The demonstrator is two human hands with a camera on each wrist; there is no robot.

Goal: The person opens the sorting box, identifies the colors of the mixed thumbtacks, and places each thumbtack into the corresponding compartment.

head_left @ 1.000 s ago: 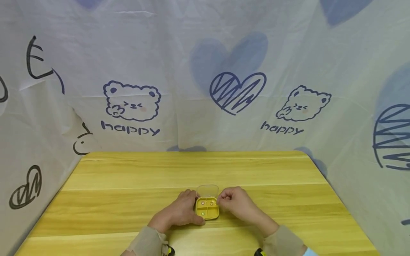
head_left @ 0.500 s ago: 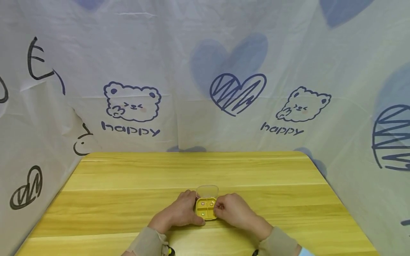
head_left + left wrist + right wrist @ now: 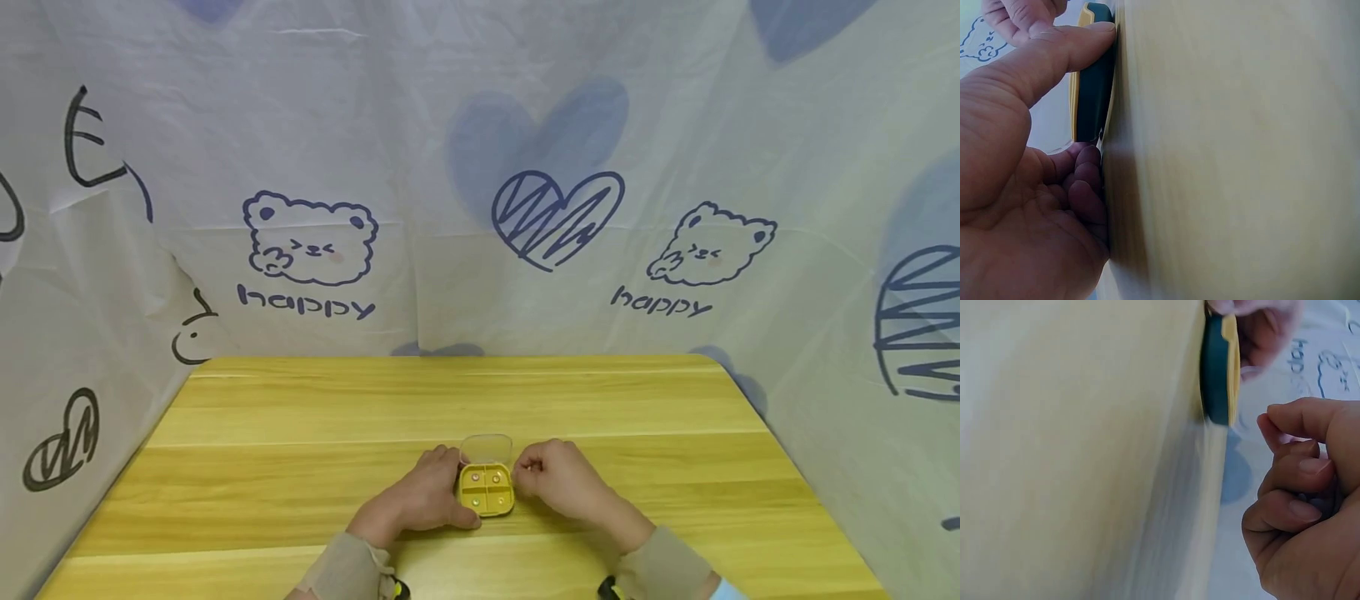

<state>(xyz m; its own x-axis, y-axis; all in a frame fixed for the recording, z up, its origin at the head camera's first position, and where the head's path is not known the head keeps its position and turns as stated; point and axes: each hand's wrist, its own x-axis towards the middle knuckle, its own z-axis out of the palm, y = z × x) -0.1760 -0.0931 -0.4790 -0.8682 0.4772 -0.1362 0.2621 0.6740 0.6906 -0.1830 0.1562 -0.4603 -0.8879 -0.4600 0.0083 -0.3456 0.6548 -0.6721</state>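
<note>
A small pill box (image 3: pixel 487 490) lies on the table with its clear lid (image 3: pixel 486 448) raised at the back. It has a yellow divided tray and a dark green outer side (image 3: pixel 1094 94). Small pale pieces, perhaps pills, sit singly in its several compartments. My left hand (image 3: pixel 426 492) grips the box from the left, thumb at the front edge and fingers behind. Just right of the box hovers my right hand (image 3: pixel 558 482), fingers curled, thumb and index tips close together. In the right wrist view, a greyish patch shows between its curled fingers and palm; I cannot tell what it is.
The wood-grain table (image 3: pixel 300 417) spreads around the box and both hands. Behind it and at both sides hangs a white cloth (image 3: pixel 435 275) printed with hearts, bears and lettering.
My right hand moved over the box's front right compartment, then drew back to the right. A small pale piece now lies in that compartment. The left hand stayed put.
</note>
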